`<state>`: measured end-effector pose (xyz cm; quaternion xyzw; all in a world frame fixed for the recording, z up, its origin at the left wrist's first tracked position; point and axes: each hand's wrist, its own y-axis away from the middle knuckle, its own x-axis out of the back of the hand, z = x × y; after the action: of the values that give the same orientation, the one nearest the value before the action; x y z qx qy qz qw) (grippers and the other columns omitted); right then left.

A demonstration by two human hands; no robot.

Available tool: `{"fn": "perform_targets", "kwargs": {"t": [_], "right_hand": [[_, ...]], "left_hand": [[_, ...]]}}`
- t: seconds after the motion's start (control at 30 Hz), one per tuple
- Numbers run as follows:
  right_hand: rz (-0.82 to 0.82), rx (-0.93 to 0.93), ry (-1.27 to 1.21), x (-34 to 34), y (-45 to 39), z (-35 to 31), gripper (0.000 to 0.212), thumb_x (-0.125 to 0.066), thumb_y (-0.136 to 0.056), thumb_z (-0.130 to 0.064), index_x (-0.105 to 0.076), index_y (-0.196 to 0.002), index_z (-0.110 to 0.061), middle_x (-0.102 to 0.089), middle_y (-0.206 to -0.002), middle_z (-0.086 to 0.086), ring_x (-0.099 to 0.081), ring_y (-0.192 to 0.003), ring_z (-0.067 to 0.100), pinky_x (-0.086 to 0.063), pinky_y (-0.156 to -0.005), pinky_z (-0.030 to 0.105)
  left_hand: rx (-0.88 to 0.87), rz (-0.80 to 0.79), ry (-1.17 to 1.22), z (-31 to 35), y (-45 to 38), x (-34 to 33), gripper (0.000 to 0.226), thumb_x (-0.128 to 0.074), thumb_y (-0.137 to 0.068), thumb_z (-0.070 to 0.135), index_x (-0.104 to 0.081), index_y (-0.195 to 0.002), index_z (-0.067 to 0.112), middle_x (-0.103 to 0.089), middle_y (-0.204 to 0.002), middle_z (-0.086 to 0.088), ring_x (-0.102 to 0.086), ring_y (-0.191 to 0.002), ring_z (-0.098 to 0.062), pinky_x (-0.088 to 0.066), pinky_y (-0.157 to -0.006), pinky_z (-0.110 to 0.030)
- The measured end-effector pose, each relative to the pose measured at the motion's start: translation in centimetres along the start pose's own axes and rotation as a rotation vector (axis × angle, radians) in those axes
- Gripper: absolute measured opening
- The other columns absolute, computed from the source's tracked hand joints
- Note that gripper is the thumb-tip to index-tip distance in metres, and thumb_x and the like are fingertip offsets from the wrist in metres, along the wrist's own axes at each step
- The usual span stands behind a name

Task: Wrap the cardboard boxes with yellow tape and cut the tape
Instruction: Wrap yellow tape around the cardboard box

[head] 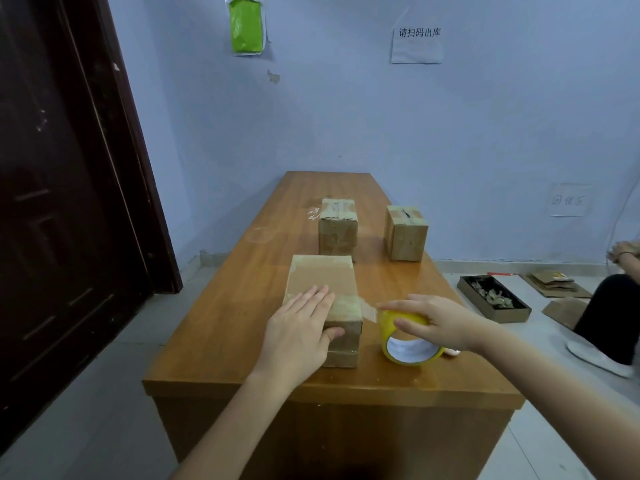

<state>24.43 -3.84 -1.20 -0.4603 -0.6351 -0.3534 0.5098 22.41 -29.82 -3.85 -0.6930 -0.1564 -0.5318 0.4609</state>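
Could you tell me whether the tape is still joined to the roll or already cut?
Still joined: a strip of tape runs unbroken from the near box to the yellow roll under the right hand.

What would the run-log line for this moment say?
left hand: flat on near box | right hand: grips tape roll | tape: strip runs roll to box, uncut | far boxes: untouched

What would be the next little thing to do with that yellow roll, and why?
Probably pull the yellow tape roll further right and down the side of the near box. A strip of tape already runs from the box top to the roll, the left hand presses the box steady, and the right hand grips the roll, so more tape can be drawn.
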Motion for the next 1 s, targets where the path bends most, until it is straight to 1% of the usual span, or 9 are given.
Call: {"fn": "perform_targets", "kwargs": {"t": [0.1, 0.2, 0.33, 0.5, 0.63, 0.73, 0.83, 0.93, 1.0], "right_hand": [[-0.011, -0.010, 0.052, -0.1, -0.6, -0.4, 0.043, -0.035, -0.097, -0.055, -0.024, -0.138, -0.057, -0.054, -0.120, -0.011, -0.054, -0.108, 0.014, -0.038, -0.084, 0.022], [-0.013, -0.047, 0.034, 0.2, -0.8, -0.3, 0.059, -0.039, -0.093, -0.059, -0.019, -0.147, -0.046, -0.043, -0.140, -0.014, -0.050, -0.121, 0.014, -0.038, -0.091, 0.024], [0.004, -0.076, 0.058, 0.3, -0.6, -0.4, 0.057, -0.038, -0.089, -0.066, -0.039, -0.138, -0.037, -0.050, -0.125, -0.009, -0.057, -0.100, 0.012, -0.045, -0.088, 0.031], [0.014, -0.074, 0.026, 0.3, -0.7, -1.3, 0.053, -0.043, -0.089, -0.064, -0.045, -0.133, -0.034, -0.053, -0.129, -0.012, -0.054, -0.110, 0.010, -0.042, -0.091, 0.029], [-0.004, -0.085, 0.038, 0.7, -0.8, -1.7, 0.058, -0.045, -0.087, -0.066, -0.045, -0.134, -0.032, -0.053, -0.130, -0.010, -0.053, -0.111, 0.012, -0.042, -0.092, 0.029], [-0.013, -0.078, 0.054, 0.8, -0.8, -1.8, 0.059, -0.047, -0.087, -0.066, -0.045, -0.134, -0.032, -0.054, -0.129, -0.009, -0.053, -0.110, 0.013, -0.043, -0.091, 0.029], [-0.011, -0.086, 0.061, 0.8, -0.7, -1.7, 0.062, -0.049, -0.084, -0.068, -0.044, -0.134, -0.032, -0.053, -0.128, -0.010, -0.053, -0.110, 0.012, -0.043, -0.091, 0.029], [-0.008, -0.089, -0.010, 1.1, -0.4, -1.6, 0.069, -0.035, -0.081, -0.073, -0.043, -0.135, -0.032, -0.050, -0.127, -0.012, -0.051, -0.111, 0.008, -0.041, -0.094, 0.027], [0.051, -0.110, -0.229, 1.1, 0.1, -1.2, 0.067, -0.023, -0.083, -0.073, -0.047, -0.131, -0.033, -0.052, -0.121, -0.012, -0.050, -0.111, 0.004, -0.038, -0.100, 0.029]], "left_hand": [[0.034, -0.038, 0.045, -0.1, -0.1, 0.7, 0.063, -0.030, -0.096, 0.057, -0.020, -0.150, 0.027, -0.018, -0.157, 0.012, -0.012, -0.144, -0.003, -0.006, -0.114, -0.021], [0.036, -0.118, 0.055, -0.3, -1.3, 1.9, 0.066, -0.034, -0.092, 0.063, -0.032, -0.147, 0.027, -0.028, -0.153, 0.012, -0.024, -0.140, -0.005, -0.018, -0.113, -0.026], [-0.049, -0.175, 0.062, -0.4, -3.2, 2.9, 0.059, -0.034, -0.092, 0.062, -0.045, -0.136, 0.024, -0.048, -0.137, 0.009, -0.040, -0.125, -0.008, -0.030, -0.104, -0.028], [-0.291, -0.247, 0.194, -0.2, -3.8, 2.2, 0.050, -0.041, -0.098, 0.045, -0.038, -0.142, 0.023, -0.037, -0.148, 0.008, -0.022, -0.140, -0.005, -0.017, -0.114, -0.025], [-0.354, -0.276, 0.211, -0.4, -4.0, 1.7, 0.047, -0.042, -0.098, 0.041, -0.042, -0.141, 0.020, -0.035, -0.150, 0.006, -0.018, -0.143, -0.008, -0.016, -0.118, -0.030], [-0.409, -0.271, 0.139, -0.7, -4.6, 1.4, 0.045, -0.039, -0.098, 0.045, -0.048, -0.135, 0.021, -0.041, -0.146, 0.005, -0.028, -0.139, -0.011, -0.022, -0.115, -0.033], [-0.472, -0.242, 0.106, -0.7, -5.4, 1.3, 0.049, -0.032, -0.094, 0.049, -0.059, -0.120, 0.018, -0.058, -0.128, 0.002, -0.048, -0.122, -0.015, -0.036, -0.106, -0.036], [-0.510, -0.250, 0.116, -0.7, -6.1, 1.1, 0.046, -0.031, -0.094, 0.049, -0.060, -0.107, 0.016, -0.060, -0.114, 0.001, -0.052, -0.110, -0.017, -0.041, -0.098, -0.038], [-0.523, -0.251, 0.119, -0.7, -6.4, 0.7, 0.042, -0.033, -0.096, 0.048, -0.059, -0.099, 0.015, -0.059, -0.107, 0.000, -0.051, -0.106, -0.017, -0.042, -0.097, -0.039]]}}
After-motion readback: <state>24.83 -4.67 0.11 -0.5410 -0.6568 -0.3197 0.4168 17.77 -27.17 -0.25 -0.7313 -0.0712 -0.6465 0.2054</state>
